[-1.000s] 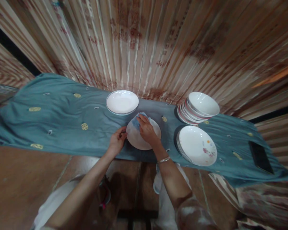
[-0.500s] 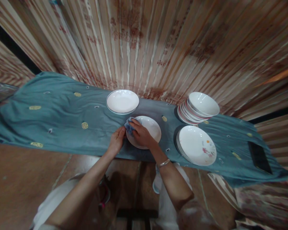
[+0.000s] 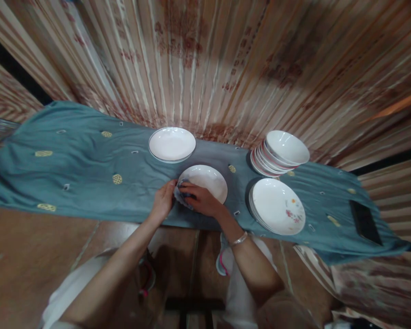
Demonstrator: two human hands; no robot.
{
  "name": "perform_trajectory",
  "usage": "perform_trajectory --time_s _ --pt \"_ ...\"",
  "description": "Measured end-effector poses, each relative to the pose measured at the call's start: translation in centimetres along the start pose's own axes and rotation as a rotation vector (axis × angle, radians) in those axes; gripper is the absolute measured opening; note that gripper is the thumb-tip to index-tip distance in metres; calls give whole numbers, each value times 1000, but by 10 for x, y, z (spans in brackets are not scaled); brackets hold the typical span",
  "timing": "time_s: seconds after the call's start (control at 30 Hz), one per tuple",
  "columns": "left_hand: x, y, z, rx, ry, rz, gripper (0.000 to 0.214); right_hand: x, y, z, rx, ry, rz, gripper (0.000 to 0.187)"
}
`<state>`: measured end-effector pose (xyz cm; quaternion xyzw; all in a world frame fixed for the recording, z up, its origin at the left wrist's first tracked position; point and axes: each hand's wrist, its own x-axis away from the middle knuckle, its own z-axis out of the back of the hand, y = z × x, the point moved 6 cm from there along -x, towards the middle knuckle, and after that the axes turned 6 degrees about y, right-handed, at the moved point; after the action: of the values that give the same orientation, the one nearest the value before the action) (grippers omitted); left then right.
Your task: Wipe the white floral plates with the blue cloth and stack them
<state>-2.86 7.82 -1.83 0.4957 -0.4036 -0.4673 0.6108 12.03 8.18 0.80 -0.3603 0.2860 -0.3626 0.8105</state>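
The right hand [image 3: 200, 200] is carrying a bunched blue-grey fabric cloth [image 3: 182, 195] from the far side of a round, glossy white ceramic plate [image 3: 208, 178] around to its left rim. The right fingers are curling over and gripping the cloth. The left hand's [image 3: 163, 197] fingertips are meeting the cloth at this rim; whether they are pinching plate or fabric cannot be told. The plate is lying partly beneath the right fingers, on a teal patterned tablecloth [image 3: 89, 169]. This shift is suggesting that wiping is passing from face to edge. A dark-rimmed white dish [image 3: 172, 144] is sitting just beyond the fingers, untouched.
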Motion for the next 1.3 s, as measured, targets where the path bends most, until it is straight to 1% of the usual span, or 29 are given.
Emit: perform_trajectory --time_s 0.13,0.3,0.43,0.6,0.7,0.8,0.97,1.13,1.23,1.3 --pt "0 3 -1 -9 -19 1 58 8 -4 4 7 -53 -53 38" --pt "-3 -5 -6 125 -37 78 48 16 -10 10 7 -84 -87 34" --pt "-5 -9 -9 212 -39 94 43 22 -7 16 -7 -96 -108 33" --pt "-4 -7 -10 252 -43 97 41 29 -4 23 31 -127 -136 32" --pt "-3 -6 -10 247 -48 97 40 32 -2 28 93 -144 -177 28" --pt "-3 -6 -9 241 -45 98 41 36 -1 35 171 -135 -233 26" --pt "-4 -7 -9 237 -45 93 42 41 -2 48 387 -150 -343 18" --pt "-5 -9 -8 207 -37 98 40 43 -2 58 596 -110 -429 20" --pt "-5 -10 -7 201 -38 102 40 43 4 60 659 -59 -455 20" --pt "-4 -9 -8 208 -47 106 40 42 9 61 677 -15 -447 18"
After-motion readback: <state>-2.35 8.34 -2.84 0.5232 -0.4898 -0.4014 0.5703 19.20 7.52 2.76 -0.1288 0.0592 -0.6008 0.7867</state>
